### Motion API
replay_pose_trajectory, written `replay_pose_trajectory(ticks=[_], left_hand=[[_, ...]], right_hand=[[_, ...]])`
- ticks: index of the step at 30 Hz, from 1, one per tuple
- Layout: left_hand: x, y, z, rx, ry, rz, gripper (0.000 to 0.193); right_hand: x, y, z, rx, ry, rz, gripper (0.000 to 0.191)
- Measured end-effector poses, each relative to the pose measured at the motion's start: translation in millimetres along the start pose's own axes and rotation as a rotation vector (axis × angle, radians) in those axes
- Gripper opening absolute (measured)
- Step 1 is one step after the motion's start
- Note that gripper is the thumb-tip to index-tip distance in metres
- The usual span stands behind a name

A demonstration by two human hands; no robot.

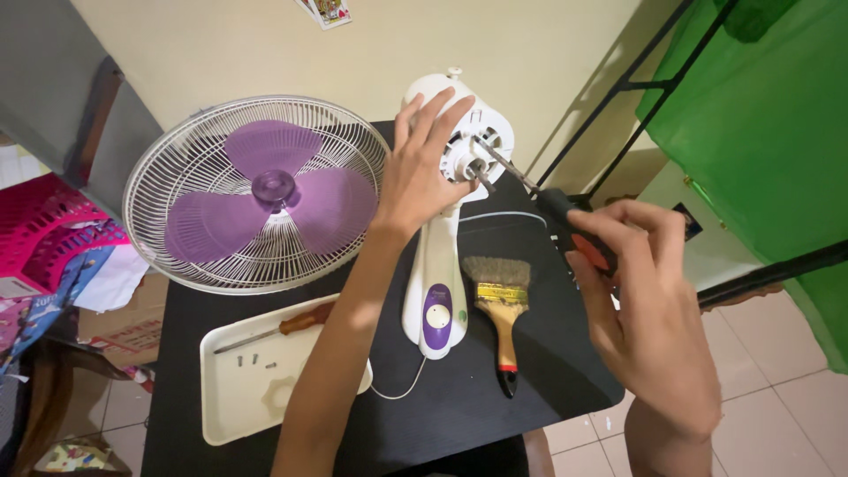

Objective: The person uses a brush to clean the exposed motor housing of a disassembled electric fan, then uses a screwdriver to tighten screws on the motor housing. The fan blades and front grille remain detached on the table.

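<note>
On the black table, my left hand lies spread over the white fan motor head, fingers wide and steadying it, while my right hand is closed around the screwdriver, its tip set at the shaft hub. I judge I'm working a fastener on the motor face; next calls for a straight, firm turn without slipping. It lies on its back, white with a purple panel, beside a brush
</note>
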State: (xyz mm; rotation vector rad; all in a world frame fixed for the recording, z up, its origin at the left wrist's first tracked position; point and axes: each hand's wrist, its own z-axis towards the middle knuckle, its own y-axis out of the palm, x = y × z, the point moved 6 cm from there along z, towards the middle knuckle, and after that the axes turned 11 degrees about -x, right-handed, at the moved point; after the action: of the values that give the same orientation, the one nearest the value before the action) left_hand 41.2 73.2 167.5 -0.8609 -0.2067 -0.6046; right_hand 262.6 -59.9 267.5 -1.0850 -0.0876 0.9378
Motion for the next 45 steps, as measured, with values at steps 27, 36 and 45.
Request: replay_pose_trajectory(ticks=[27,36,45], left_hand=[[1,2,2,0.003,-0.003,0.010,0.091],[5,-3,12,-0.070,-0.035,0.042,0.094],[6,-1,12,-0.073,-0.004,0.065,0.092]], right_hand=[[4,-1,1,0.112,-0.114,0.013,0.029],[-15,4,1,-0.119,-0.283,-0.388,0.047],[-12,4,12,-0.166,-0.278,-0.422,0.041]])
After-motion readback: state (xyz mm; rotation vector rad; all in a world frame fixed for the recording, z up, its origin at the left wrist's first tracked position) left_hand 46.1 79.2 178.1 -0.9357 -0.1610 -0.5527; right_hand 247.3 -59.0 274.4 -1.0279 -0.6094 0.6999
